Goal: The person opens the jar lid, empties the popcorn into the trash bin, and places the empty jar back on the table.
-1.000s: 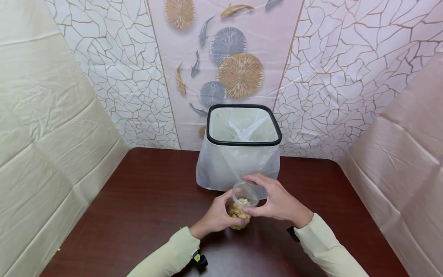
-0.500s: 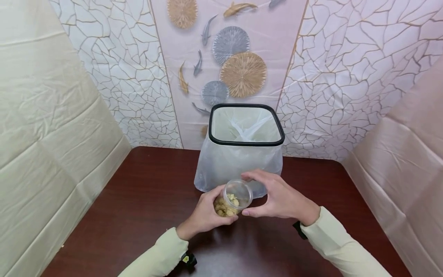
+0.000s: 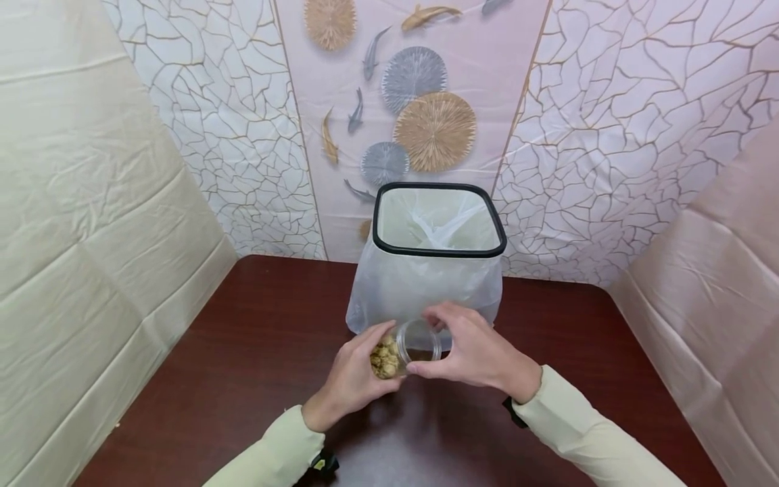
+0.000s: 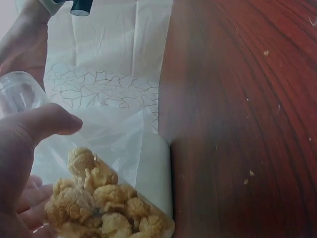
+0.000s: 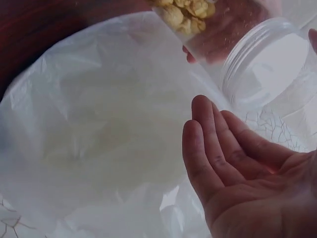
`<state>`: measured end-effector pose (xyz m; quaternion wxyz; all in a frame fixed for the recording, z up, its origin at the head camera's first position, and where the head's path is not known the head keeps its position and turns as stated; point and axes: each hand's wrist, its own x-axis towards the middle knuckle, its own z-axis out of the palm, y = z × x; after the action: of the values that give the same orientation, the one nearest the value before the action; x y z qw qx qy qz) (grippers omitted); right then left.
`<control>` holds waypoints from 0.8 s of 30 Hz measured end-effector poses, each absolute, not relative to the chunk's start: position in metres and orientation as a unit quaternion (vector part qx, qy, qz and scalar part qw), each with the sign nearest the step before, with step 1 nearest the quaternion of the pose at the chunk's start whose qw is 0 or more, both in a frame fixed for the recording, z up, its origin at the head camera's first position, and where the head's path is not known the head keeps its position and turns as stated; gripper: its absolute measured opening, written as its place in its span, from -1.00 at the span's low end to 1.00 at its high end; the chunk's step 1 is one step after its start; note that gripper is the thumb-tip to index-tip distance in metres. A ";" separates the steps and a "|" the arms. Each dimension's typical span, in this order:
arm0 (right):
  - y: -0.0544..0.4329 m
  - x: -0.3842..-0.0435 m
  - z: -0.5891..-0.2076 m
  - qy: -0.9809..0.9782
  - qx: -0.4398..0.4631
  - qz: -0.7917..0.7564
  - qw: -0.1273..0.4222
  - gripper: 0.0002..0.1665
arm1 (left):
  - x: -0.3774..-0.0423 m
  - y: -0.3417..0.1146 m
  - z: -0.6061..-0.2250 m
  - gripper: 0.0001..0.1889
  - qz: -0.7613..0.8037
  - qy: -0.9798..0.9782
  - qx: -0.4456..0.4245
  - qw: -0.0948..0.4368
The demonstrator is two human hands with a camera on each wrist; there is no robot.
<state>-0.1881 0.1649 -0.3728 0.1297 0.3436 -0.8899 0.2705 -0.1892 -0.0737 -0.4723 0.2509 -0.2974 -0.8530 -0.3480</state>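
A clear plastic jar (image 3: 402,341) of popcorn (image 3: 385,358) is tipped over above the table, its uncovered mouth turned to the right. My left hand (image 3: 347,379) grips it round the body, thumb on the near side. In the left wrist view the popcorn (image 4: 109,208) lies heaped toward the jar's bottom. My right hand (image 3: 477,352) is beside the mouth with curved fingers and holds nothing. Its thumb tip overlaps the rim; whether it touches cannot be told. In the right wrist view the fingers (image 5: 213,144) are apart from the jar (image 5: 237,59).
Behind the hands stands a bin with a black rim (image 3: 438,252) and a translucent white liner (image 3: 426,284). Small crumbs (image 4: 251,173) lie on the dark red-brown table (image 3: 274,325). Patterned sheets (image 3: 255,135) hang round the back and sides.
The jar has moved left with my left hand and tipped from near upright toward its side, mouth to the right. My right hand has come away from the jar's far side, staying near the mouth.
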 end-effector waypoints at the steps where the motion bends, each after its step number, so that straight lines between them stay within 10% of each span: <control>1: 0.164 -0.188 -0.374 -0.891 0.339 0.273 0.128 -0.15 | -0.189 -0.074 -0.472 -0.02 -0.340 -0.856 -0.294 0.256; 24: 0.161 -0.187 -0.394 -0.873 0.357 0.285 0.167 -0.30 | -0.189 -0.082 -0.469 -0.17 -0.282 -0.853 -0.319 0.301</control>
<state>-0.1872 0.1611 -0.3942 0.1673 0.3574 -0.8734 0.2853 -0.1888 -0.0816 -0.4687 0.3009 -0.3192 -0.8533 -0.2820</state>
